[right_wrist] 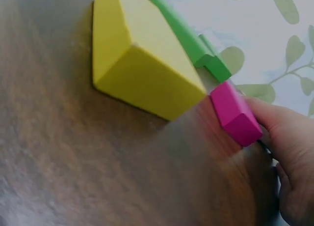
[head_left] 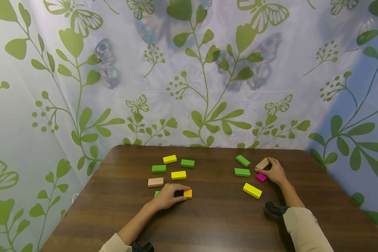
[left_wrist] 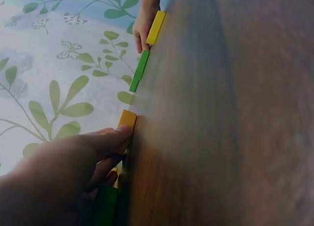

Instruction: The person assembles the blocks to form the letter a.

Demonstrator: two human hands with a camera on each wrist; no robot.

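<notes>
My left hand pinches an orange block between thumb and fingers, low on the table at centre-left. In the left wrist view the orange block shows at the fingertips. Part of a green block peeks out behind that hand. At the right, my right hand has thumb and fingers at the two ends of a plain wooden block. A magenta block lies just in front of the wooden one, close under the thumb; the right wrist view shows the magenta block beside the hand.
Around the left hand lie another wooden block, yellow blocks and green blocks. Two green blocks and a yellow block lie left of the right hand. A patterned curtain hangs behind the brown table.
</notes>
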